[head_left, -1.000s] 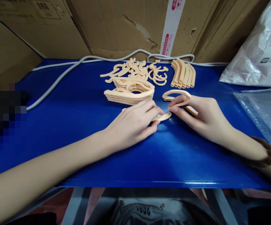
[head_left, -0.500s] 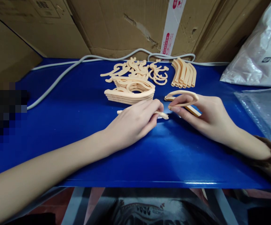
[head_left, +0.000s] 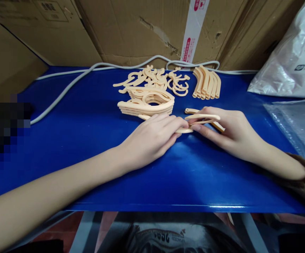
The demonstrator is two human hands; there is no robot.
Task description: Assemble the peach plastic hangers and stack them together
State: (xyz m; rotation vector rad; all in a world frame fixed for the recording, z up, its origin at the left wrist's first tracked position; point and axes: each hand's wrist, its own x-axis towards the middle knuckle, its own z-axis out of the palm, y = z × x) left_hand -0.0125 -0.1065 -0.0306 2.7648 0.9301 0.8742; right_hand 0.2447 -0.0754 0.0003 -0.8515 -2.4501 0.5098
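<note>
My left hand [head_left: 152,140] is closed round a slim, curved beige plastic hanger arm [head_left: 185,130], whose ends show on either side of the fingers. My right hand [head_left: 228,128] pinches a beige curved hanger hook [head_left: 207,116] between thumb and fingers. Its lower end meets the right tip of the arm; whether the two are joined is hidden by the fingertips. Behind the right hand, another beige hanger arm [head_left: 191,111] lies on the blue table, partly covered. A stack of folded beige hangers [head_left: 144,106] sits just beyond my left hand.
Farther back lie a loose pile of beige hooks [head_left: 154,75] and a row of curved arms [head_left: 206,82]. A grey cable [head_left: 62,92] runs along the back, before cardboard boxes [head_left: 131,31]. Plastic bags [head_left: 286,66] are at the right. The table's front edge [head_left: 168,207] is near me.
My hands have come together, so the hook's end now meets the arm's tip. The hook has tilted flatter, and the arm's left end has swung away from me.
</note>
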